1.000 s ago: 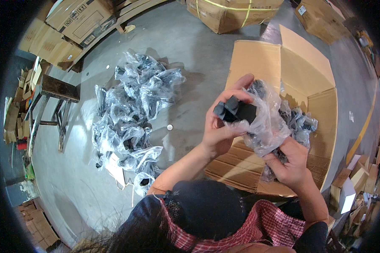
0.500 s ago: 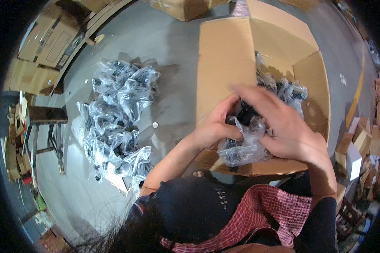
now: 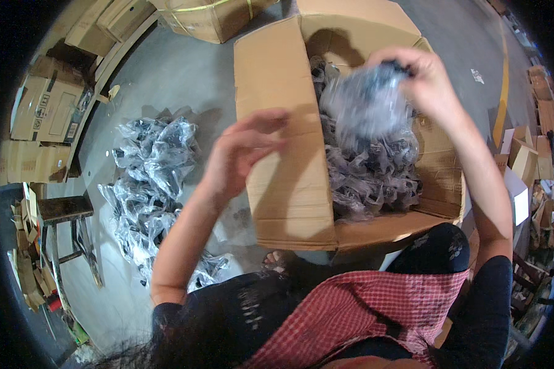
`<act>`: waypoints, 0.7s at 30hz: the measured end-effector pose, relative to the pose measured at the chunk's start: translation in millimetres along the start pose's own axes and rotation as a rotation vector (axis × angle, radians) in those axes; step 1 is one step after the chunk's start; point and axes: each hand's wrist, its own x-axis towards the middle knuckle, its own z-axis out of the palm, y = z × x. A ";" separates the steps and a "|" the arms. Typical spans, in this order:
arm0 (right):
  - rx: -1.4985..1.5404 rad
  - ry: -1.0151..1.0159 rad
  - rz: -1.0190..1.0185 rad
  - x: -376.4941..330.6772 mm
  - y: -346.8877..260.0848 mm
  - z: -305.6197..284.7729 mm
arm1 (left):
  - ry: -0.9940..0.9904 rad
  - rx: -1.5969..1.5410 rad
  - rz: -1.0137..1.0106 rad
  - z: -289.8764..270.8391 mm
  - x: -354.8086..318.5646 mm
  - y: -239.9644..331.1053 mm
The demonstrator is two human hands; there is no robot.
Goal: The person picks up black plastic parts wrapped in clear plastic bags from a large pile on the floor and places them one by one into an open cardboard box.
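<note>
My right hand (image 3: pixel 426 77) grips the upper edge of a clear plastic bag (image 3: pixel 369 101) with something dark in it. The bag is blurred by motion and its contents cannot be made out. It hangs over the open cardboard box (image 3: pixel 280 147), which holds several more such bags (image 3: pixel 375 175). My left hand (image 3: pixel 243 147), slightly blurred, is in front of the box's left flap with fingers stretched out and nothing in them. Whether it touches the flap I cannot tell.
A pile of plastic-bagged dark items (image 3: pixel 154 166) lies on the grey floor to the left. Beyond it are a wooden stool (image 3: pixel 64 209) and stacked cartons (image 3: pixel 52 104). Another carton (image 3: pixel 212 18) stands at the back. Cardboard scraps (image 3: pixel 523 157) lie at the right.
My hands have moved apart. The right one has lifted the bag up and away over the box; the left one has let go and moved left. The view has shifted too.
</note>
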 end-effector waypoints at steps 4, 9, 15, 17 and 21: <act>-0.614 0.123 -0.174 38.8 91.0 -73.9 | 0.292 0.008 -0.123 -51.7 -41.1 -9.5; -0.803 -0.077 -0.123 93.0 217.1 -54.1 | 0.627 0.297 -0.338 -96.3 -148.0 -24.5; -0.185 0.061 0.347 101.0 326.1 4.4 | 0.840 0.722 -0.772 -116.9 -253.0 -42.4; -0.475 -0.025 0.011 100.8 338.9 -10.7 | 0.853 0.738 -0.742 -121.8 -275.2 -53.8; -0.739 -0.082 -0.156 94.8 293.3 -12.6 | 0.984 0.752 -0.705 -147.8 -366.7 -101.1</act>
